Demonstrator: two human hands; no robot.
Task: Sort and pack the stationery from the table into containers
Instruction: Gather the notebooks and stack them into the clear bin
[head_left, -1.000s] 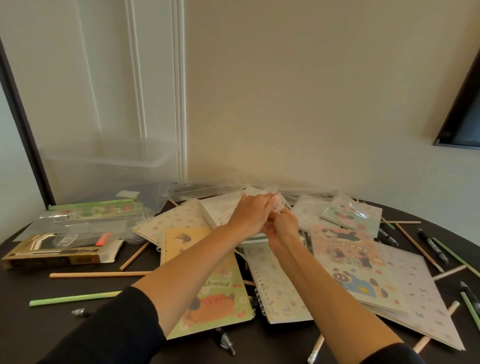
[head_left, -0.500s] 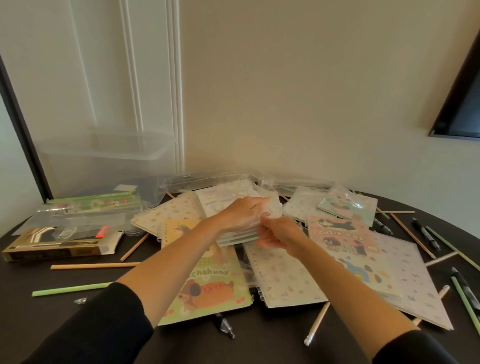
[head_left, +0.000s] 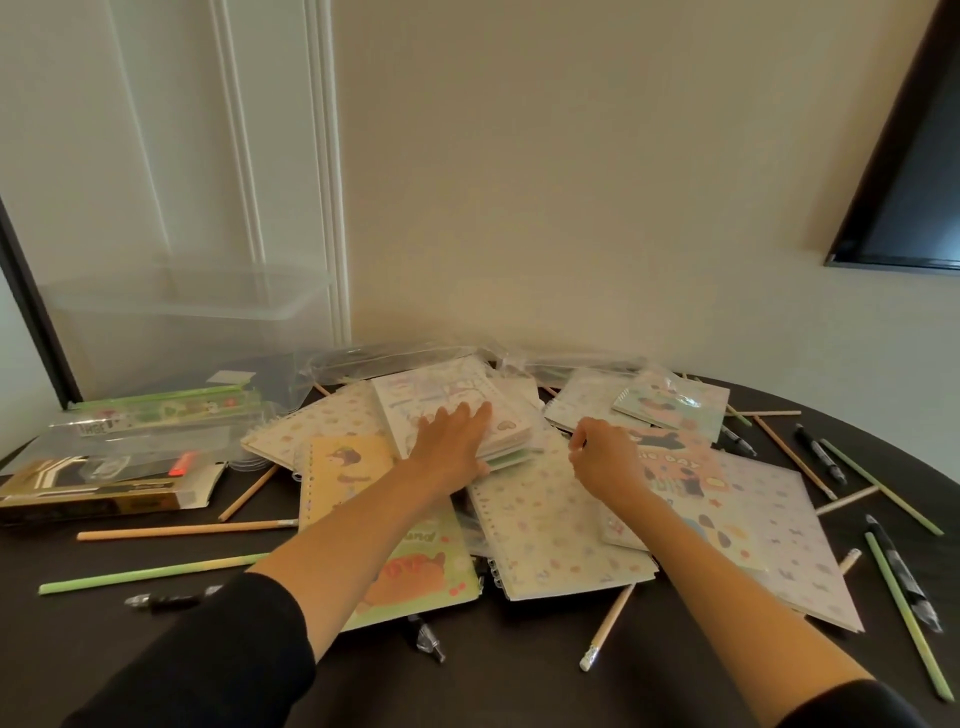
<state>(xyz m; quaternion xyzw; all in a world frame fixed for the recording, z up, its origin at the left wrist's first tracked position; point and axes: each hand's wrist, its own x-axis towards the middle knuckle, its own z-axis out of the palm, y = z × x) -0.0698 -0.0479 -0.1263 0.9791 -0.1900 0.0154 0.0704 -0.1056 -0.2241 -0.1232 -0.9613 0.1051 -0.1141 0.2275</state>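
The two hands have parted since a moment ago, when both met on a small stack of notebooks (head_left: 508, 440). The left hand (head_left: 451, 441) now lies on top of that stack, palm down with the fingers straight and close together. The right hand (head_left: 602, 460) sits just to the right of the stack, apart from it, with its fingers curled under. Whether it pinches anything cannot be told. The stack rests in the middle of a heap of patterned notebooks on a dark round table (head_left: 156, 660), above a spotted spiral notebook (head_left: 545, 530) and beside a dog-cover notebook (head_left: 431, 571). Wooden and green pencils and black pens lie scattered around the heap. A clear plastic bin (head_left: 182, 312) stands at the far left by the wall, with a gold box (head_left: 104, 491) in front of it.
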